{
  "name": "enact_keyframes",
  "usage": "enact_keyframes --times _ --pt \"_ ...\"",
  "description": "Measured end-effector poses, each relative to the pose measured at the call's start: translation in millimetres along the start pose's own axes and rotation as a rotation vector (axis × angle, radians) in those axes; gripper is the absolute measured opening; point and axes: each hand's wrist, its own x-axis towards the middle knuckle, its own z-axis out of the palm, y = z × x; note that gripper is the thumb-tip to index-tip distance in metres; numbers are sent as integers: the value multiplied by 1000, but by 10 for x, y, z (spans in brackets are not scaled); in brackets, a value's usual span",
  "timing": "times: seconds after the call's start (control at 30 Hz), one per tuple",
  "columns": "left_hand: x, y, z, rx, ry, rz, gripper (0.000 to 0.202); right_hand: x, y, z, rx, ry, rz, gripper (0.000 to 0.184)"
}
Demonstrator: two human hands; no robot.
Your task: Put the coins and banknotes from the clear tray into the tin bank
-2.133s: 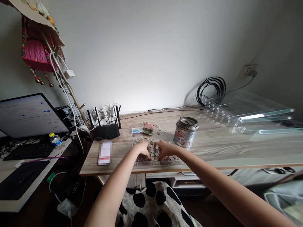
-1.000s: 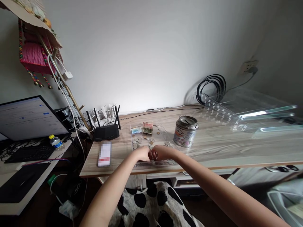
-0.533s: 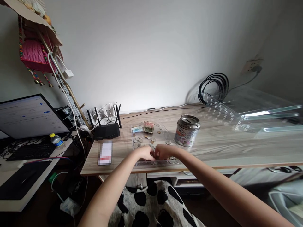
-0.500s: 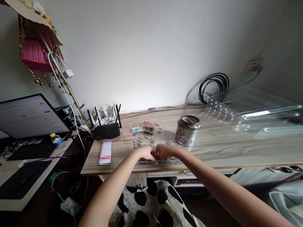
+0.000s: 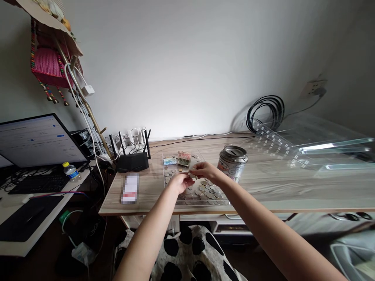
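Note:
Over a clear plastic tray, my two hands meet close together. My left hand is turned partly palm up, its fingers curled around coins. From the right, my right hand pinches at the same coins with thumb and fingertips. Exactly how many coins lie between the hands cannot be made out. Loose silver coins are heaped in the tray's right front part, and more lie at its left. Folded banknotes and a blue note rest at the back of the tray.
A round patterned tin with a slotted lid stands right of the tray, behind my right forearm. At left are a phone and a black router. Clear acrylic pieces and coiled black cable occupy the right back.
Both hands have risen and moved back from the tray's front edge, now with coins between them. The coin heap at the right front has come into view.

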Motion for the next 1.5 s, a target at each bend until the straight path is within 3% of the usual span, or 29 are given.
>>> enact_keyframes --times 0.17,0.3,0.4,0.5,0.6,0.67,0.8,1.0,1.1,1.2,1.37,1.43,1.5 --pt "90 -57 44 -335 95 3 16 136 -72 186 -199 70 -29 30" --pt "96 -116 2 -401 107 -49 19 34 -98 278 -435 56 -96 29" --pt "78 -142 -21 -396 123 -85 17 -97 -180 275 -544 129 -193 28" --pt "47 -159 -39 -387 118 -102 15 -231 -307 79 -599 343 -212 28" --pt "9 -181 -50 -389 148 -51 20 -359 -419 -333 -736 682 7 29" --pt "-14 -198 -48 -379 152 17 23 -421 -444 -626 -812 829 167 28" --pt "-45 -219 -31 -341 150 113 17 -443 -369 -968 -824 827 280 21" --pt "-69 -211 -31 -205 123 70 8 -331 -241 -1060 -779 758 332 23" --pt "-78 -214 -42 -147 93 80 8 -342 -265 -938 -753 828 211 30" --pt "-84 -220 -49 -62 4 88 17 -369 -297 -564 -713 825 -10 38" --pt "-83 -218 -35 36 -71 48 23 -220 -153 178 -581 293 -115 24" --pt "-87 -211 -27 16 -80 37 21 -143 -82 294 -498 224 -128 20" --pt "-94 -204 -23 -7 -107 30 19 -119 -80 269 -441 239 -126 17"
